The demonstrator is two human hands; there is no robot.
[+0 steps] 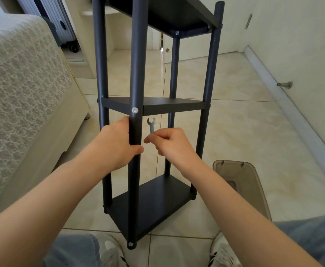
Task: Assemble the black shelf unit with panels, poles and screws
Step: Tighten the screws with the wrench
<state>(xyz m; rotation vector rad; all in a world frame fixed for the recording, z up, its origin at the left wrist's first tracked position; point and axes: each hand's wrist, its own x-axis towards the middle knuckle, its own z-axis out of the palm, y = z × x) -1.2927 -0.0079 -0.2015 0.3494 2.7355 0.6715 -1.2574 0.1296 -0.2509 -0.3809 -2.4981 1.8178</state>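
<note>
The black shelf unit stands upright on the tiled floor in front of me, with three panels between black poles. My left hand grips the nearest pole just below the middle panel. A silver screw sits in that pole at the middle panel's corner. My right hand pinches the lower end of a small flat grey wrench, held upright to the right of the pole, its open jaw a little below and right of the screw.
A bed with a patterned cover stands close on the left. A translucent brown box lid lies on the floor at the right. A white wall and baseboard run along the right. My shoes and knees frame the unit's base.
</note>
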